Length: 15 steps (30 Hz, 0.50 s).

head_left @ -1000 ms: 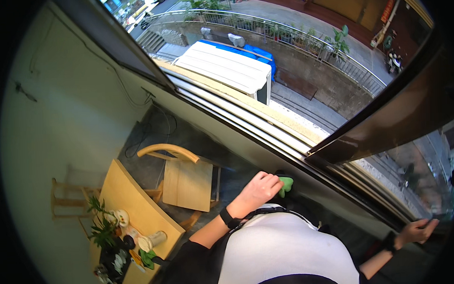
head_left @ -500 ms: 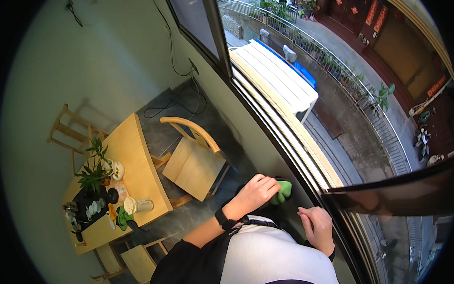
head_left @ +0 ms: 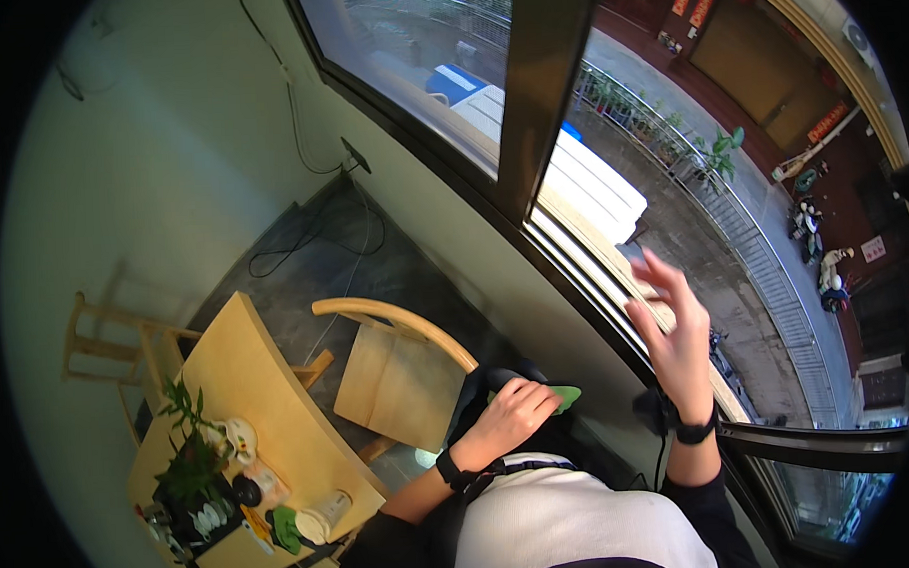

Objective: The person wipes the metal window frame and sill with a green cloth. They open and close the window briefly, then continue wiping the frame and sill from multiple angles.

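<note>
Plants (head_left: 185, 449) in a dark pot stand on the wooden counter (head_left: 242, 377) at the far left, with small cups and a green thing beside them. Next to the counter is a wooden chair (head_left: 403, 376) with a curved back. It stands on the dark floor, near some black cords by the wall.

Further right, the left hand (head_left: 514, 414) lies on a green cloth (head_left: 564, 395). The fingers are curled and pressed down on the cloth, which peeks out from under the fingertips. The cloth sits low down by the window frame (head_left: 538, 91), just in front of the person's white shirt. The wrist wears a black band, and the arm is bent in close to the body.

Wiping looks like it is not done, since the cloth is low and not on the glass.

At the right, the right hand (head_left: 676, 326) is lifted up in front of the open window. Its fingers are spread and blurry, and it holds nothing. Down below outside are a street and a fence.
</note>
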Each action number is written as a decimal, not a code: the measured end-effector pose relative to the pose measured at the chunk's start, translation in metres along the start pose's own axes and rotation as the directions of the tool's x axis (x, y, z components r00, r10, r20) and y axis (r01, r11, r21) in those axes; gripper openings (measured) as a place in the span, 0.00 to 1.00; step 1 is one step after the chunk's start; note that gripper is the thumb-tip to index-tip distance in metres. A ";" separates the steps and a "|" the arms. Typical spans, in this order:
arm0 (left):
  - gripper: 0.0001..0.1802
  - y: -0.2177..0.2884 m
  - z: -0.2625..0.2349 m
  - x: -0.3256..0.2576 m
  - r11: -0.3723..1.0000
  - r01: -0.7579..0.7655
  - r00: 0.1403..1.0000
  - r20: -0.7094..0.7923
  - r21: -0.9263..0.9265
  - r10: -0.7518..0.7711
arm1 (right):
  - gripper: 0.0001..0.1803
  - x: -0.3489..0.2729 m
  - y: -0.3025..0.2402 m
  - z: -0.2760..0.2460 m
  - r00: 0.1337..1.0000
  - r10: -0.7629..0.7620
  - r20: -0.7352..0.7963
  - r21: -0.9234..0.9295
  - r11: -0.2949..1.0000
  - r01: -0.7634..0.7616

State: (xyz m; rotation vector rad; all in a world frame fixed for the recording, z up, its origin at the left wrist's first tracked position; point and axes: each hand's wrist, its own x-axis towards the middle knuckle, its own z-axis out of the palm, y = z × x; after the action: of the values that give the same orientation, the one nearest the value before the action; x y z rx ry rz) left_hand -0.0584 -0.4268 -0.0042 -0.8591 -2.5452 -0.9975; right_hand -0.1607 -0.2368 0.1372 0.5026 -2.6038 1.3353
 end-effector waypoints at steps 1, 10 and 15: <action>0.11 -0.010 -0.006 -0.003 1.000 0.019 1.000 0.006 0.010 -0.019 | 0.29 0.026 -0.006 0.016 1.000 -0.022 -0.011 -0.049 0.999 0.021; 0.09 -0.067 -0.039 -0.024 0.991 0.133 0.990 -0.042 0.026 -0.132 | 0.17 0.144 -0.008 0.109 0.983 -0.087 -0.163 -0.171 0.984 0.059; 0.09 -0.071 -0.050 -0.023 0.984 0.164 0.986 -0.047 0.075 -0.161 | 0.15 0.143 -0.007 0.105 0.986 -0.038 -0.162 -0.230 0.973 0.000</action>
State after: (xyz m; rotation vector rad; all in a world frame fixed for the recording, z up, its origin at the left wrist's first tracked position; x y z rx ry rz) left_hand -0.0821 -0.5126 -0.0151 -0.6113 -2.6335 -0.9427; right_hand -0.2904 -0.3572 0.1241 0.3626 -2.5629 1.0053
